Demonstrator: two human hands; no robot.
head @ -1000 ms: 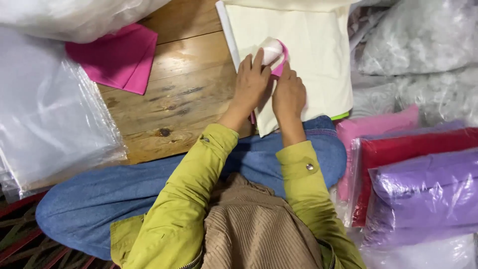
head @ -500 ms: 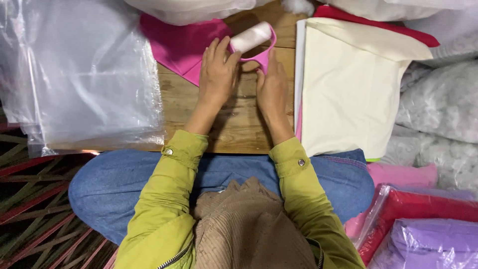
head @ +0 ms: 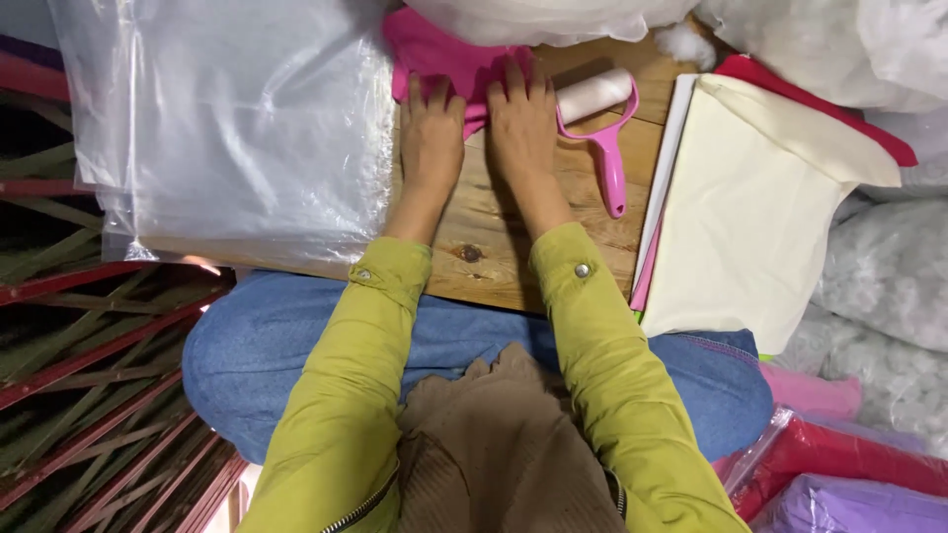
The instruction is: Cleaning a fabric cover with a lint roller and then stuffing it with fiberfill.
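- Left hand (head: 432,123) and right hand (head: 523,114) lie flat, open, on the pink cloth (head: 444,54)
- Lint roller (head: 602,128) lies just right of the right hand, handle toward the person

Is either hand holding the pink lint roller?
No: the lint roller lies alone on the wooden board, while both hands press the pink cloth.

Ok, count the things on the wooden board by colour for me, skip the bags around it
Pink: 2, the pink cloth under both hands and the lint roller
Cream: 1, the cream fabric piece
Clear: 1, the plastic sheet stack
Total: 4
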